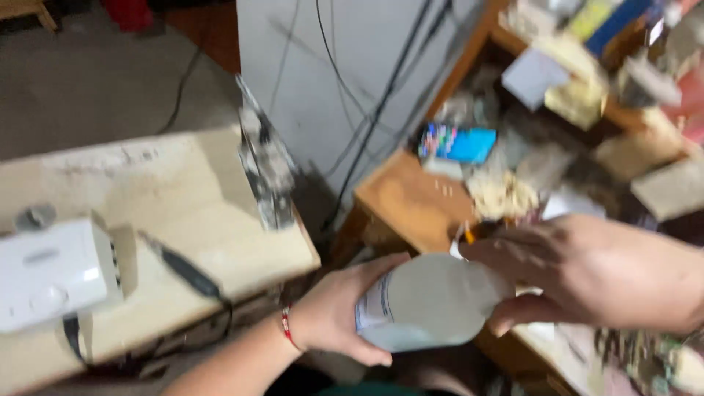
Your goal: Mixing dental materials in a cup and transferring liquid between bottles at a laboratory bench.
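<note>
A pale grey plastic bottle [433, 301] with a label near its base lies tilted between both hands, low in the middle of the view. My left hand [339, 312], with a red thread on the wrist, grips its bottom end from the left. My right hand [579, 271] comes in from the right and wraps over the bottle's upper end near the neck. The picture is blurred by motion, so the cap is hard to make out.
A light wooden board table [183, 213] at the left carries a white device [51, 271] and a dark cable. To the right stands a cluttered wooden desk [411, 198] with papers, boxes and a blue packet [458, 143]. Black cables hang down the grey wall [345, 73].
</note>
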